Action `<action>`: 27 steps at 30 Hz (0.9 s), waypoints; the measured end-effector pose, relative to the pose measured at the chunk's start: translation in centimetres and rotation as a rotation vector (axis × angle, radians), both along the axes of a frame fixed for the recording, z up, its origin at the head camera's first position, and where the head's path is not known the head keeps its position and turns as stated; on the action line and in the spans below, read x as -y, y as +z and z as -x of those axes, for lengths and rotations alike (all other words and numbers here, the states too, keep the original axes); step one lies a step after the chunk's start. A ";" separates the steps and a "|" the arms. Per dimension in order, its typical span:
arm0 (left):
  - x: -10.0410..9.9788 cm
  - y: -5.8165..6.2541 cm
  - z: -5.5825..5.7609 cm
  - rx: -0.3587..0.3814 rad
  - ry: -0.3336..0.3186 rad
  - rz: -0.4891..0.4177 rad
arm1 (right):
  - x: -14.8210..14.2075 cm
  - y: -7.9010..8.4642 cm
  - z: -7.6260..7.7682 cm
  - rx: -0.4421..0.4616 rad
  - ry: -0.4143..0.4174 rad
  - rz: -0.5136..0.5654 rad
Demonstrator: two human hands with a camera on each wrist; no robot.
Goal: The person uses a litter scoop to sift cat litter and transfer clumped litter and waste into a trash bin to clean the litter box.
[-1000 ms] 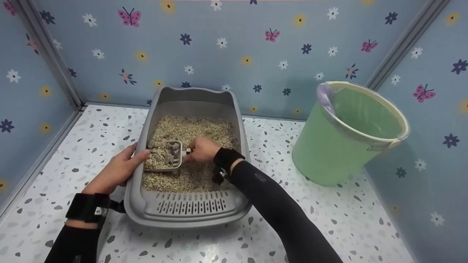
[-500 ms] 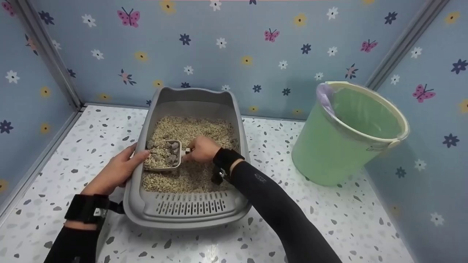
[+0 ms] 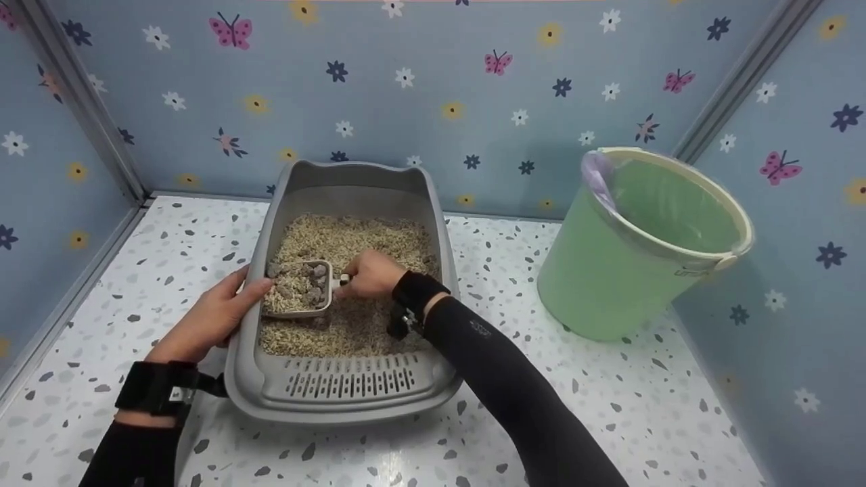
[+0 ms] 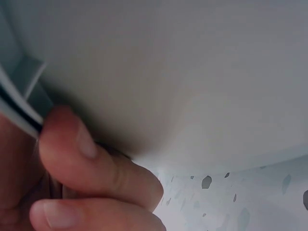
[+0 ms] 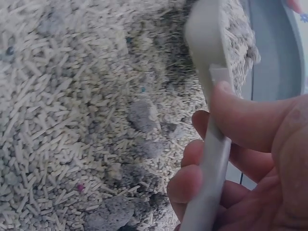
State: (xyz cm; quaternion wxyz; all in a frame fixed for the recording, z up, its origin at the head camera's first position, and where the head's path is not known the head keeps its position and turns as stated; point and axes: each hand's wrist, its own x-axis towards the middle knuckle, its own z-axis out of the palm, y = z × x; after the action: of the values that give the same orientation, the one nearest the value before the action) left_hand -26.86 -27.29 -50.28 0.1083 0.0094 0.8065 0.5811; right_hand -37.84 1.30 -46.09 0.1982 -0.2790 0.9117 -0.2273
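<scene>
A grey litter box [image 3: 338,407] stands on the speckled surface, holding tan pellet litter [image 3: 365,233]. My left hand [image 3: 215,316] grips its left rim, thumb on top; the left wrist view shows the fingers [image 4: 72,159] curled beneath the edge. My right hand [image 3: 373,274] holds a pale litter scoop [image 3: 330,289] by its handle [image 5: 208,192], with the thumb along it in the right wrist view. Litter and grey clumps [image 3: 316,272] fill the scoop, whose far end lies close to the left wall by my left thumb. More grey clumps [image 5: 143,115] lie in the litter.
A green bin [image 3: 595,270] with a cream rim and a translucent purple-tinted liner [image 3: 598,177] stands to the right. Flower-patterned panels [image 3: 433,95] enclose the back and both sides. White speckled flooring [image 3: 497,264] lies between box and bin.
The pellets and clumps inside the scoop have shifted a little. Both hands and the scoop stay in nearly the same place; the head view has moved slightly.
</scene>
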 end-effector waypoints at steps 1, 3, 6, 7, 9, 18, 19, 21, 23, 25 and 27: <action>0.0 0.0 0.0 -0.001 0.000 -0.001 | 0.0 0.1 0.0 0.011 -0.004 0.001; 0.0 0.0 0.2 0.001 0.001 0.005 | -0.1 0.2 0.1 0.030 -0.008 0.004; 0.1 0.0 0.3 0.006 0.004 0.020 | -0.2 0.3 0.2 0.063 -0.018 0.020; 0.1 0.0 0.3 0.008 0.006 0.024 | -0.2 0.3 0.2 0.070 -0.018 0.026; 0.1 0.0 0.3 0.009 0.006 0.021 | -0.2 0.3 0.3 0.080 -0.019 0.034; 0.2 0.2 0.3 0.013 0.002 0.009 | -0.1 0.4 0.1 0.092 -0.046 0.038; 0.2 0.2 0.3 0.016 0.003 0.009 | -0.1 0.5 0.1 0.097 -0.050 0.041; 0.3 0.1 0.2 0.019 0.004 0.005 | -0.1 0.5 0.0 0.110 -0.058 0.064; 0.3 0.1 0.2 0.022 0.004 0.005 | -0.2 0.5 0.0 0.121 -0.064 0.086; 0.3 0.0 0.1 0.025 0.004 0.003 | -0.2 0.4 0.0 0.130 -0.065 0.096; 0.3 0.0 0.1 0.025 0.004 0.000 | -0.2 0.4 0.1 0.118 -0.063 0.091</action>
State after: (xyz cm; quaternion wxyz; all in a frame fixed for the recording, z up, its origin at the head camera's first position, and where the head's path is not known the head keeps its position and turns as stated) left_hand -26.99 -27.54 -50.25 0.1172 0.0006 0.8050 0.5815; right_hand -37.94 1.53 -45.67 0.2317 -0.2451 0.8954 -0.2905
